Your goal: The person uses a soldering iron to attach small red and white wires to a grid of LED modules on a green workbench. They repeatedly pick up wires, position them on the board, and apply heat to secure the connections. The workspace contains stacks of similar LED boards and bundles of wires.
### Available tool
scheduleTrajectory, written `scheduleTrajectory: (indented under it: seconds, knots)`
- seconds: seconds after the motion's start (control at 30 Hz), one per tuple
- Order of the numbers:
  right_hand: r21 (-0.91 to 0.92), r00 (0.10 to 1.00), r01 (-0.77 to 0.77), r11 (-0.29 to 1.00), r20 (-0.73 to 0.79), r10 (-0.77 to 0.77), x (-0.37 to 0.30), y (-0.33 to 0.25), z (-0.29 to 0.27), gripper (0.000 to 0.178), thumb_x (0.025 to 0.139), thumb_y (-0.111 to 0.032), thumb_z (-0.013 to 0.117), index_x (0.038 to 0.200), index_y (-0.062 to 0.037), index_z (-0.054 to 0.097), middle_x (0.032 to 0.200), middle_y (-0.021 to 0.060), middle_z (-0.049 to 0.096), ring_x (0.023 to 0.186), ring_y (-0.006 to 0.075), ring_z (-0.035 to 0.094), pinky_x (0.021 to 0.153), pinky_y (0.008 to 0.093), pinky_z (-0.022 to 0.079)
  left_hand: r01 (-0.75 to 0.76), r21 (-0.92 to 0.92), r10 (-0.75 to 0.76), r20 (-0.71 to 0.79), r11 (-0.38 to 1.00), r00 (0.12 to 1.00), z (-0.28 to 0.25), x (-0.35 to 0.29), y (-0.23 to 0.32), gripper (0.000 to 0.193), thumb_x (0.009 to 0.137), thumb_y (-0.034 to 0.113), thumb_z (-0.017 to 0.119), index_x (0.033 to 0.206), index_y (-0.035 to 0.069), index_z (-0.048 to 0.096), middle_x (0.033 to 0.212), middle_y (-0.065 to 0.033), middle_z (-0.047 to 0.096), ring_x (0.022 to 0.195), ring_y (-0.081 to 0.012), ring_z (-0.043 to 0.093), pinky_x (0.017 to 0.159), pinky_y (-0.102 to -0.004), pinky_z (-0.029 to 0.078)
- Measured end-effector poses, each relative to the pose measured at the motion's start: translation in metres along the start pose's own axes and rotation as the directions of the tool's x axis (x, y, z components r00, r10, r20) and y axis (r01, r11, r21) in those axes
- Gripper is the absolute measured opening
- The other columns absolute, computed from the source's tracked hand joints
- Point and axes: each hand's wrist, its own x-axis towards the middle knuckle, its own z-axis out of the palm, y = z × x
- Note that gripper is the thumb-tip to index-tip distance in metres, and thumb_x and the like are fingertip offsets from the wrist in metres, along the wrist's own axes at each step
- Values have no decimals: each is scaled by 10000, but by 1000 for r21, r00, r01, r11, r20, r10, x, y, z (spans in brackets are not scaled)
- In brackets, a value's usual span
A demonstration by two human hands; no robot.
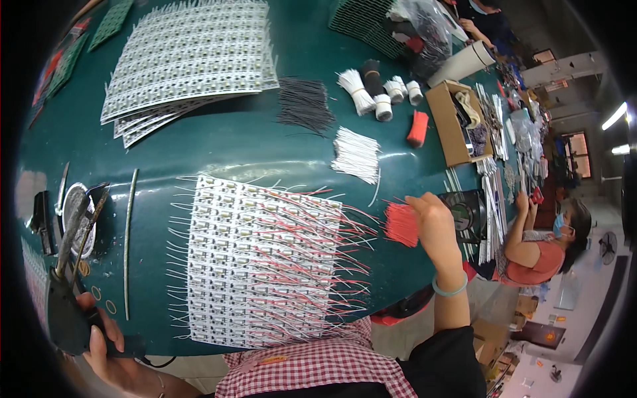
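My left hand (103, 338) is wrapped round a black pistol-shaped soldering gun (68, 320), at the lower left. The gun's metal front reaches over a round white dish (91, 229). At the right, my right hand (434, 229) pinches a red wire at the top edge of a pile of short red wires (400, 225). Between my hands lies a white panel of small circuit boards (232, 265). Short white wires stick out along its left edge; red and white wires fan out over its right half.
Stacked white board panels (192, 56) lie at the far left. Black wires (304, 105), white wires (356, 154) and a red bundle (417, 129) lie beyond the panel. A cardboard box (448, 126) stands right of them. Co-workers, one in a red top (537, 255), sit farther along.
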Motion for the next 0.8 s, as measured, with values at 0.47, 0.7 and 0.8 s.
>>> scheduleTrajectory:
  seconds: [0.47,0.7,0.8]
  knots:
    - [-347,979,-147,926,84,187,-5,20,-55,99,805,15,596,864,37,673,838,190,629,836,372,644,716,454,511,11,74,-13,33,997,999,-6,-5,-16,624,802,121,675,1348,-71,440,1233,-196,588,586,-95,472,449,-184,366]
    - [-166,997,-17,986,-76,5,19,-1,-61,121,768,28,591,853,9,675,820,167,606,811,354,627,701,422,516,54,24,-54,18,998,998,-3,-8,-25,649,770,99,700,1344,-69,447,1192,-193,598,560,-101,481,433,-195,365]
    - [-45,960,225,973,-158,-229,49,-43,-37,126,747,13,595,848,-6,669,846,129,591,836,313,618,679,406,513,58,3,-58,-11,998,998,30,-7,-23,668,749,84,717,1343,-67,452,1158,-194,611,550,-111,486,427,-204,366]
